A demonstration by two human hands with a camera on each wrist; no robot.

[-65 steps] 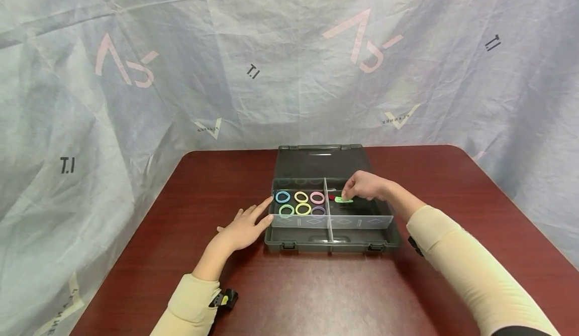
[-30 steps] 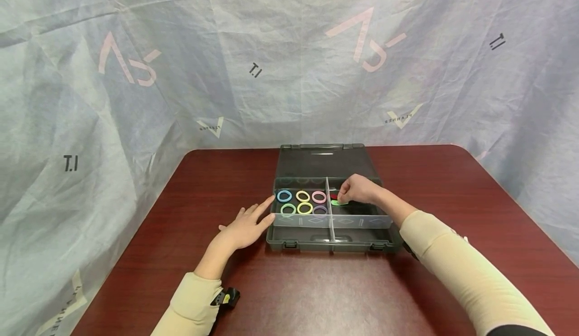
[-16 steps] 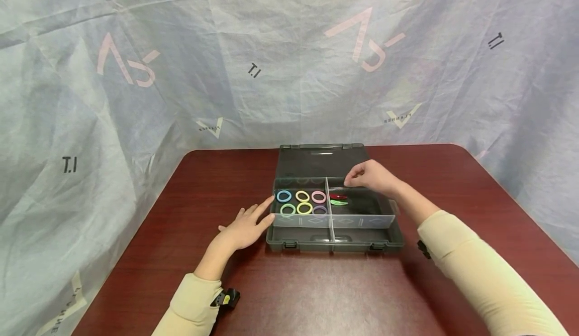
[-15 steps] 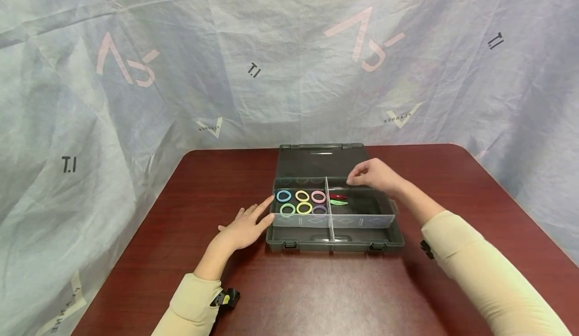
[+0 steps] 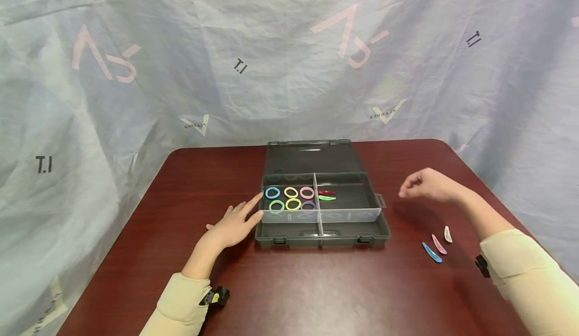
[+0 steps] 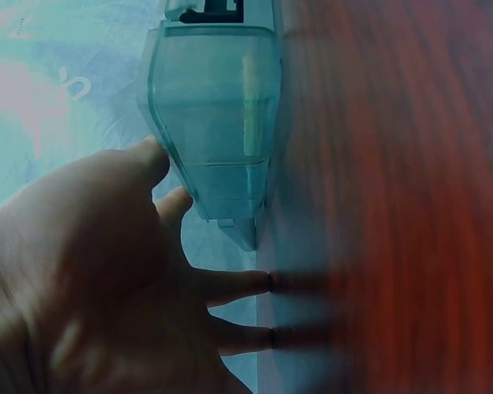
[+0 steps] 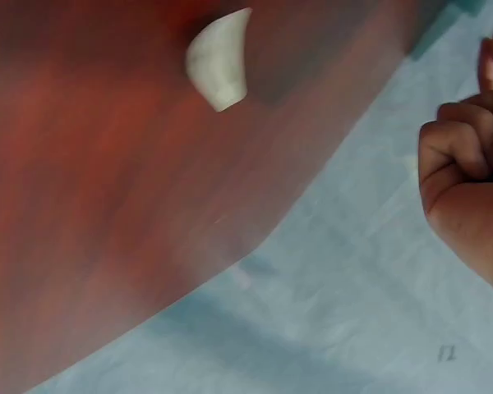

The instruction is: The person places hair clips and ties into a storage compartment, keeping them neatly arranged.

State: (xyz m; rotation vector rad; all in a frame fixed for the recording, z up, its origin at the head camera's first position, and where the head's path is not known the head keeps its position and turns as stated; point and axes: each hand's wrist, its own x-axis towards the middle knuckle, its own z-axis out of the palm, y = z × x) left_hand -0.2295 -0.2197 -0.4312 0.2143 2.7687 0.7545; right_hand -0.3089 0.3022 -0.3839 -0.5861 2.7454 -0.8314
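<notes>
My left hand (image 5: 232, 225) rests with spread fingers against the left side of a grey see-through divider box (image 5: 298, 241). In the left wrist view, the thumb and a finger touch the box wall (image 6: 205, 107), while other fingertips meet the table. My right hand (image 5: 427, 184) hovers right of the box, holding nothing, fingers loosely curled. Inside the box's back right compartment lie a red hair clip (image 5: 326, 192) and a green hair clip (image 5: 327, 198). A blue clip (image 5: 431, 252), a pink clip (image 5: 439, 244) and a white clip (image 5: 448, 234) lie on the table below my right hand.
Several coloured hair ties, among them a pink one (image 5: 301, 195), sit in two rows in the back left compartment. The box lid (image 5: 312, 159) lies back, raised behind it. A printed grey cloth (image 5: 289, 75) hangs behind the dark red table (image 5: 217, 175).
My right hand laid the green clip beside the red one, let go, and moved out of the box to the right. The view has turned right, showing three clips. My left hand stays at the box.
</notes>
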